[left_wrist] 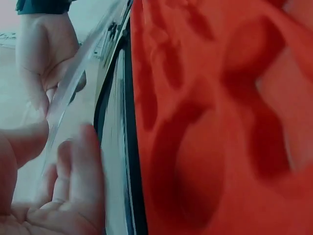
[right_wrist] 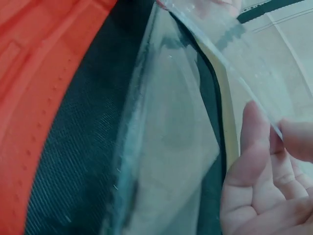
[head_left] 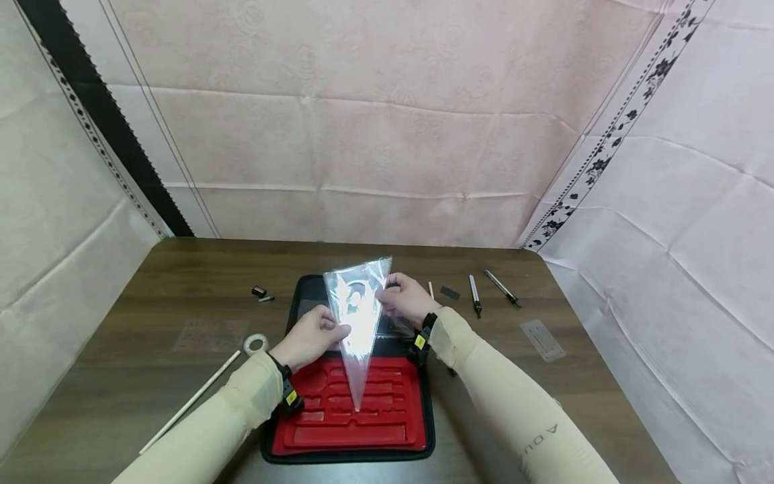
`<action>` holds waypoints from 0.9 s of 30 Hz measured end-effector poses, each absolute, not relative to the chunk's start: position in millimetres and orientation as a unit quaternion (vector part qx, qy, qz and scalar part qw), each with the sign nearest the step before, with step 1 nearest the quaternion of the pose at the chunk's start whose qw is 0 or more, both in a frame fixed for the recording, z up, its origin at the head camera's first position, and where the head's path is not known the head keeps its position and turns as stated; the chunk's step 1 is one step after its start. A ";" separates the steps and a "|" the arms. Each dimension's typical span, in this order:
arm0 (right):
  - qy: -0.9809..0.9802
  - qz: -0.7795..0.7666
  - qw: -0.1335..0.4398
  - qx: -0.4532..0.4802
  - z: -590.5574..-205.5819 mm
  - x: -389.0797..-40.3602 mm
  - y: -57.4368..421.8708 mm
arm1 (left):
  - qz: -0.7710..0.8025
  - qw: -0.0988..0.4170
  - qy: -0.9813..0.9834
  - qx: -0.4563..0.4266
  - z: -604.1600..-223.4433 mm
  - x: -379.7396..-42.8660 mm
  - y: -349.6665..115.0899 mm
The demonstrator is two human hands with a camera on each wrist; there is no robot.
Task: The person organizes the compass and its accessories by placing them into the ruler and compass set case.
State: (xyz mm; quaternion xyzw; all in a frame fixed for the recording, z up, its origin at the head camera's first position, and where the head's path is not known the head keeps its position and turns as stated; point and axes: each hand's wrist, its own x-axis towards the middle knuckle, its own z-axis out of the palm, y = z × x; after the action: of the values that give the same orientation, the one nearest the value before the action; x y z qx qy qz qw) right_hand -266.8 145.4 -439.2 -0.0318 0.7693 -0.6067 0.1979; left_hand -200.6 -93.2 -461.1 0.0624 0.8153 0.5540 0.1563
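A clear, pointed plastic piping bag (head_left: 359, 336) hangs between both hands, wide end up, its tip reaching down over a red moulded insert (head_left: 347, 440). My left hand (head_left: 308, 339) pinches the bag's left edge between thumb and fingers. Higher up, my right hand (head_left: 406, 300) grips the opposite edge; the right wrist view shows its thumb and forefinger pinching the film (right_wrist: 239, 78). Beneath lies an open black case (head_left: 431, 417) holding the red insert in its near half. More clear plastic (right_wrist: 171, 132) lies in the far half, partly hidden by the hands and bag.
A tape roll (head_left: 248, 345) and a long pale rod (head_left: 190, 402) lie left of the case, near a flat clear sheet (head_left: 208, 335) and small black pieces (head_left: 259, 292). To the right are two pens (head_left: 474, 294), a dark rectangle (head_left: 449, 293) and a pale printed card (head_left: 542, 340).
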 end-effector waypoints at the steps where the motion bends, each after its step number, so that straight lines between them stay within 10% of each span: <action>1: 0.775 -0.601 0.193 -0.033 -436.8 -267.9 147.4 | 0.547 0.155 0.819 0.072 -460.5 -200.0 -97.0; 10: 0.804 -0.578 0.136 -0.024 -419.8 -292.6 171.4 | 0.402 0.098 0.908 0.066 -454.4 -203.9 -127.4; 27: 0.845 -0.527 0.082 -0.035 -381.5 -309.7 194.2 | 0.270 0.151 0.951 0.012 -460.3 -226.8 -141.9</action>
State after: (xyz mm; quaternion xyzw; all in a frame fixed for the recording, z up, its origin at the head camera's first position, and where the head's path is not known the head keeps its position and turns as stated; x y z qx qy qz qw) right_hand -309.7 194.2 -381.5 -0.0349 0.8453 -0.5268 0.0818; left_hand -226.8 -141.9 -460.3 0.0117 0.9508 0.2705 0.1508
